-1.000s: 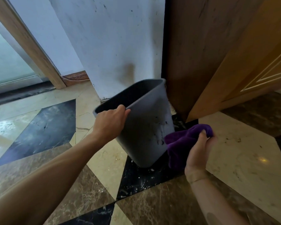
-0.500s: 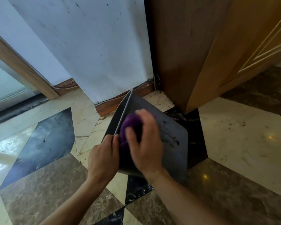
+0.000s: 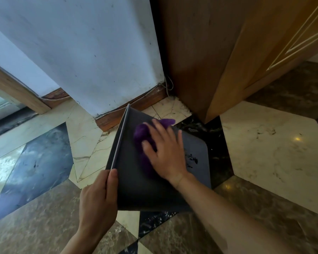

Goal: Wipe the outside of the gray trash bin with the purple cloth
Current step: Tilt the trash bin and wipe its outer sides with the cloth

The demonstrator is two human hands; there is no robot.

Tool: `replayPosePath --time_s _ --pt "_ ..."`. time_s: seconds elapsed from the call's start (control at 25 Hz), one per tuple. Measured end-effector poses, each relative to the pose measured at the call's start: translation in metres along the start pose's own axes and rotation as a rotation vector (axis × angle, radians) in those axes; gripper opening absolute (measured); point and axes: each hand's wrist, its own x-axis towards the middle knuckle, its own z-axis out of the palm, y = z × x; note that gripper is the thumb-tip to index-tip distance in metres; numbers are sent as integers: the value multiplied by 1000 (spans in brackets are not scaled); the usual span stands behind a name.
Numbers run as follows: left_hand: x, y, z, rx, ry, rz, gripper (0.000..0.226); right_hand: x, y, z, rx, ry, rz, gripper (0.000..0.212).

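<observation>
Most of the purple cloth is covered by the right hand. The gray trash bin is tilted, its opening unseen; its near-left corner is hidden by the left hand.

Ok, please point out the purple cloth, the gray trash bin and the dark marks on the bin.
purple cloth (image 3: 141,133): head view, bunched part left of the fingers.
gray trash bin (image 3: 136,187): head view, bare outer wall.
dark marks (image 3: 191,159): head view, smudges near the base.

The gray trash bin is tipped over on the marble floor, gripped at its rim by the left hand; the purple cloth, somewhat blurred, is pressed flat against its side by the right hand
</observation>
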Motion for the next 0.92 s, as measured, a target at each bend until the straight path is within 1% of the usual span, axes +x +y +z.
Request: replayPosePath --time_s 0.12,0.2,0.28,0.36,0.4,0.48,0.6,0.68,0.72,0.8,0.92 --pt "-1 -3 2 -16 22 -49 36 -3 63 -6 -62 25 227 62" --pt "0 -7 3 -4 18 -77 38 -20 97 -13 -17 60 364 61" --pt "0 -9 4 6 16 -97 40 -46 107 -15 133 127 450 56" --pt "-2 -9 3 -5 17 -111 42 -77 94 -10 236 209 489 51" --pt "-4 -8 2 -12 18 -110 44 -92 79 -6 259 244 456 48" --pt "-8 -2 3 -23 9 -80 40 -111 38 -1 318 264 305 44" --pt "-14 5 6 -81 -21 -31 37 -101 -33 3 345 224 1 42" --pt "-14 7 6 -160 -43 -48 37 -84 -64 3 322 181 -120 43" --pt "-13 6 7 -186 -47 -72 39 -75 -68 2 283 150 -143 46" --pt "-12 1 6 -182 -49 -111 43 -67 -52 2 155 107 -137 49" --pt "-15 -6 6 -164 -49 -163 47 -60 5 -4 71 46 51 52"
